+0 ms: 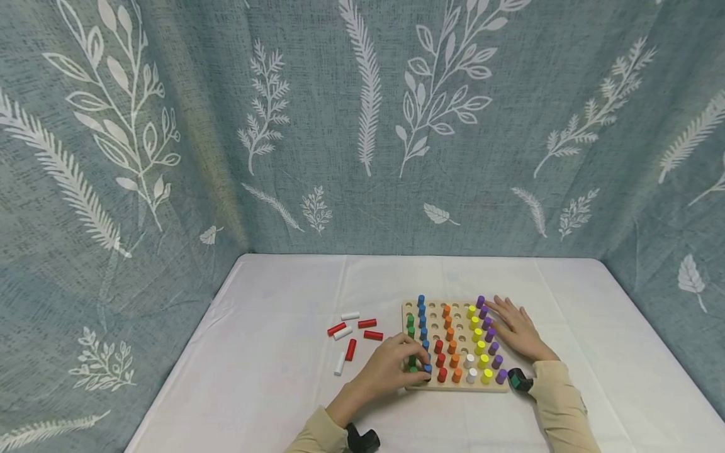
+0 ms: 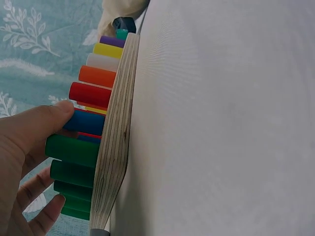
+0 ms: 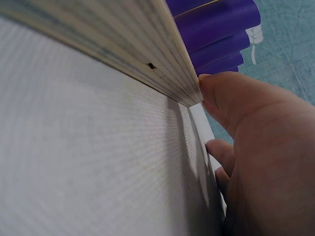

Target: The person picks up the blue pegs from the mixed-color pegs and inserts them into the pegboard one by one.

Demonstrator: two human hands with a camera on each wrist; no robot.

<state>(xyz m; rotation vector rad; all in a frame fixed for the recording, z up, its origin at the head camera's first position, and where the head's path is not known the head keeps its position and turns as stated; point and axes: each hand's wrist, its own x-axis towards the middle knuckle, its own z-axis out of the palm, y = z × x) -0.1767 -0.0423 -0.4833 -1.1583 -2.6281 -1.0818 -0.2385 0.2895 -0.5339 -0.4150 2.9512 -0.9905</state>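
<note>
A wooden pegboard lies on the white table, with rows of coloured pegs standing in its holes. My left hand reaches over its front left corner. Thumb and index finger pinch the front blue peg, which stands at the board's front edge. Green pegs stand beside it, partly under the hand in the head view; the other left fingers spread behind them. My right hand lies along the board's right side by the purple pegs, fingers extended. Its thumb is right at the board's edge.
Loose red pegs and white pegs lie on the table left of the board. Red, orange, white and yellow pegs fill parts of the middle rows. A patterned blue-green curtain hangs behind the table and at both sides.
</note>
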